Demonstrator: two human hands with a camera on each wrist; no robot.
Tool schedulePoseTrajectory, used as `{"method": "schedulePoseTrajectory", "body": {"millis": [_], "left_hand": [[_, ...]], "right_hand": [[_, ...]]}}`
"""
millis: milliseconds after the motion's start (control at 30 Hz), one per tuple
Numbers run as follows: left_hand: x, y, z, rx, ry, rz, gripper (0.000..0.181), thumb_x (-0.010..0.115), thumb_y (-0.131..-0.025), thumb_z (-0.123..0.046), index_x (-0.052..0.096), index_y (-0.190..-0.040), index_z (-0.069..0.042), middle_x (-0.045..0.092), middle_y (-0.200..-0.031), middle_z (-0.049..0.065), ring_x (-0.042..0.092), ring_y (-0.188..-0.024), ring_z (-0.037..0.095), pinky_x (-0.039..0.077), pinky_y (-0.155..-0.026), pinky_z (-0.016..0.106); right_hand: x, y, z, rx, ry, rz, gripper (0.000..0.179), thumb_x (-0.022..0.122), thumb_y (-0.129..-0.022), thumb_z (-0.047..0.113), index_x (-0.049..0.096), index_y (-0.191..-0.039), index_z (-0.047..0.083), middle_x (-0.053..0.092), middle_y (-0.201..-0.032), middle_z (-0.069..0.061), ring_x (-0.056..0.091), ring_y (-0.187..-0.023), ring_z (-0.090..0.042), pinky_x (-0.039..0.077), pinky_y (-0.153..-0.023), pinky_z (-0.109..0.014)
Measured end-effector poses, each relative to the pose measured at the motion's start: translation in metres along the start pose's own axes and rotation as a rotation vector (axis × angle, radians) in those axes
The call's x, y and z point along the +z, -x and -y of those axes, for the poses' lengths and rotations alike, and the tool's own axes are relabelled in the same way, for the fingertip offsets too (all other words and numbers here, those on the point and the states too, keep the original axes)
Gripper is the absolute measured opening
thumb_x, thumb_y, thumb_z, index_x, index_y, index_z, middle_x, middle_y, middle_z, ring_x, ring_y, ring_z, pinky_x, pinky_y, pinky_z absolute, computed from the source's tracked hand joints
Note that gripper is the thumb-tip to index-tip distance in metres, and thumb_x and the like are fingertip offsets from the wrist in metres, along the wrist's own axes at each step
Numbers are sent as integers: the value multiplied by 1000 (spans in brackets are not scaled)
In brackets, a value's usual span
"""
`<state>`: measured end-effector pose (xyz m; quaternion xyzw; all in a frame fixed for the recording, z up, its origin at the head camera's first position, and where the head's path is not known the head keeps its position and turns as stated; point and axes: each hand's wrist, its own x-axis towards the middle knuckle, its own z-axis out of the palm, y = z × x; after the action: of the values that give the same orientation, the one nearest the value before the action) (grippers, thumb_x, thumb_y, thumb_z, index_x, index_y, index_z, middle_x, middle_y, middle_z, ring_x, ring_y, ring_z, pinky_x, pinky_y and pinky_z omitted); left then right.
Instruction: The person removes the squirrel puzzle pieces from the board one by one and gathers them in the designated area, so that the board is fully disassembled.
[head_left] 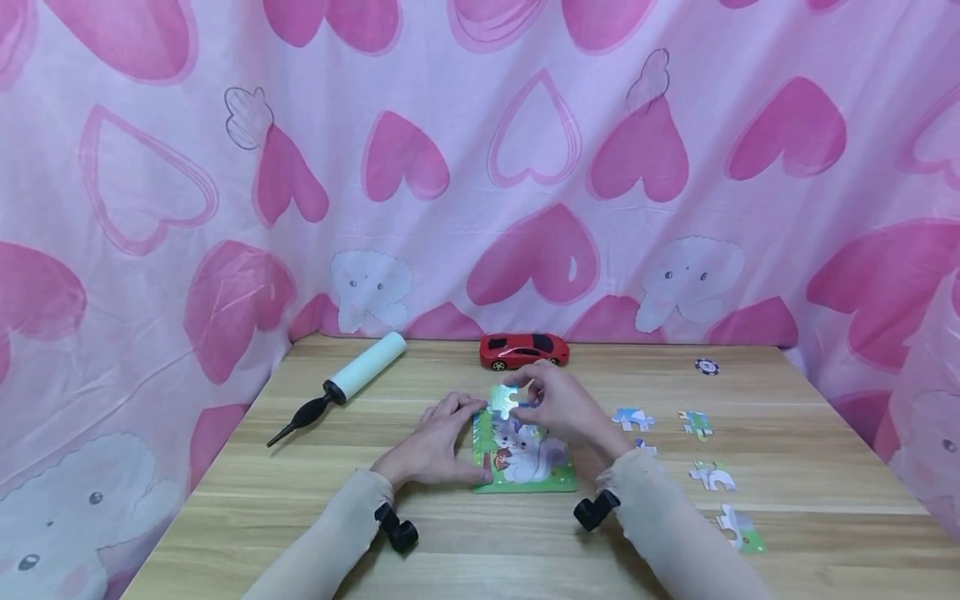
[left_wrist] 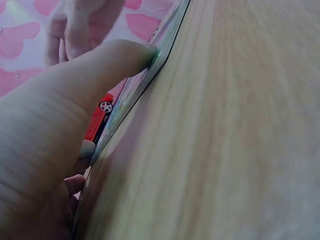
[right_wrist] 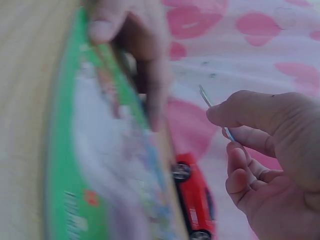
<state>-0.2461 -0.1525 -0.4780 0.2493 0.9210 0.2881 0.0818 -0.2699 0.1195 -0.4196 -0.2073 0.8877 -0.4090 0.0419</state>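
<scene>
A puzzle piece (head_left: 504, 400), pale blue and green in the head view, is pinched by my right hand (head_left: 558, 404) above the top of a puzzle board. Seen edge-on in the right wrist view, the piece (right_wrist: 229, 134) sits between thumb and fingers, apart from the board. The puzzle board (head_left: 525, 462) has a green border and a picture of white squirrels; it lies flat on the table. My left hand (head_left: 442, 446) spans the board's left side, thumb touching near the lower left corner and fingers by the upper left. The left thumb (left_wrist: 115, 57) shows on the board's edge.
Several loose puzzle pieces, among them a blue one (head_left: 632, 418) and a green one (head_left: 738, 529), lie to the right. A red toy car (head_left: 525, 351) and a round chip (head_left: 707, 367) stand farther back. A hand pump (head_left: 367, 367) lies at the left. A heart-patterned curtain (head_left: 532, 250) backs the table.
</scene>
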Motion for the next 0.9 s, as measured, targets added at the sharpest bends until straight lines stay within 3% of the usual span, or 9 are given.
{"method": "schedulePoseTrajectory", "body": {"millis": [233,467,900], "left_hand": [[1,1,1,18,-7,-5,129,91,-73,-80,38,-175,-22,38,-169,4,38,-152,31,39,-128,61],[3,1,2,21,-26,-4,130,92,-71,-80,38,-175,-23,37,-170,4,37,-154,31,37,-129,61],[3,0,3,28,-43,-3,129,91,-72,-82,38,-175,-24,37,-170,0,37,-154,29,37,-129,59]], "right_hand": [[-45,16,-4,-79,-22,-49,43,91,-94,18,77,-135,17,66,-111,-5,60,-94,-24,54,-73,-28],[-84,35,-23,-68,-38,-112,45,90,-96,22,75,-138,17,66,-109,-9,58,-94,-27,53,-72,-27],[-116,58,-55,-6,69,-153,42,88,-98,22,75,-138,17,64,-102,-8,60,-90,-25,54,-73,-27]]}}
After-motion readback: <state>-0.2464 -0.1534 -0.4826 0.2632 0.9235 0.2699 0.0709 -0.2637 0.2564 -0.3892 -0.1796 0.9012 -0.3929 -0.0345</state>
